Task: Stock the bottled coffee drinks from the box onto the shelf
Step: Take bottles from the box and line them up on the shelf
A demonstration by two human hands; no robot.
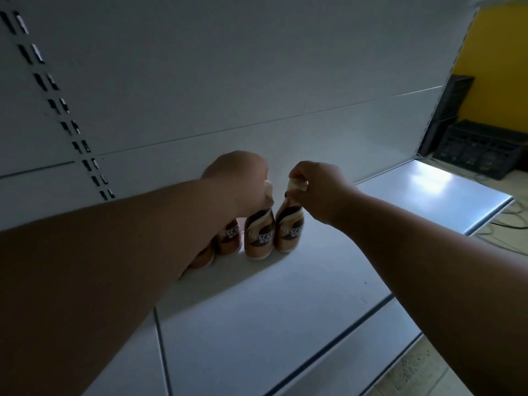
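Several brown-and-tan coffee bottles stand in a row at the back of the white shelf [285,295]. My left hand [237,178] grips the white cap of one bottle [258,237]. My right hand [320,187] pinches the cap of the bottle [290,230] to its right, which leans slightly left. Both bottles touch the shelf, side by side. Another bottle [228,237] stands left of them, and a fourth [204,258] shows only partly behind my left forearm. The box is out of view.
The white back panel [228,81] rises right behind the bottles, with a slotted upright [65,110] at the left. The shelf runs on to the right, ending at a lit corner [457,195]. Black plastic crates [480,150] sit on the floor by a yellow wall.
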